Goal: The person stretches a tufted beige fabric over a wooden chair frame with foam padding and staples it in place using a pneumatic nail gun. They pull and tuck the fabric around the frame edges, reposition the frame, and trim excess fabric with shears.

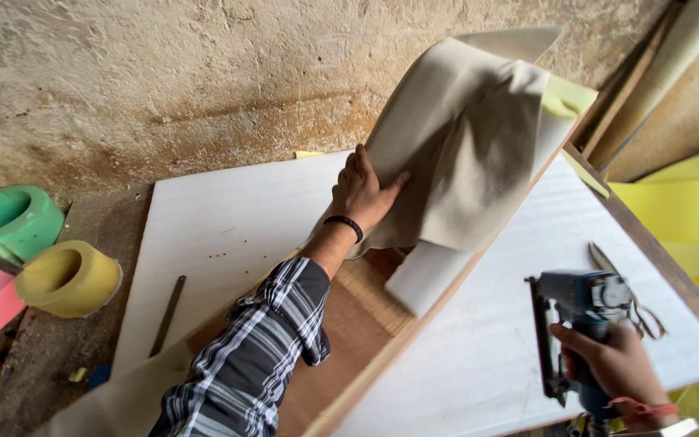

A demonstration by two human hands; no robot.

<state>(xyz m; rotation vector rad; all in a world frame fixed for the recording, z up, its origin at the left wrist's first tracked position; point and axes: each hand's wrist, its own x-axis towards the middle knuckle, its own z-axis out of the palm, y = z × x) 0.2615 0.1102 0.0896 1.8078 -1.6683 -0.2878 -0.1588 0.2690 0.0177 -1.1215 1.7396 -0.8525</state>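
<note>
Head view looks down on a white board desk (228,218) set against a rough plaster wall (163,73). The left hand (363,194) presses flat, fingers spread and not clenched, on a loose sheet of beige fabric (463,137) draped over the raised end of a long plywood panel with a wooden edge (349,324). The fabric hides that end of the panel, and a white foam block (426,275) shows only partly beneath the fabric's lower fold. A strip of pale yellow foam (566,97) peeks out at the fabric's top right corner. The left forearm wears a black wristband and a plaid sleeve, which is cut off at the bottom edge.

The right hand (620,364) has its grip closed around the handle of a blue pneumatic staple gun (580,311), held above the right part of the desk; the gun's lower end and the wrist are cut off by the frame. Just behind the gun, scissors (620,279) lie on the desk, partly hidden.

A thin dark metal strip (168,314) lies on the desk's left side. On the floor at left stand a green foam roll (10,220) and a yellow foam roll (66,277), both hollow, nothing visible inside. Yellow foam sheets (689,218) lie at right.
</note>
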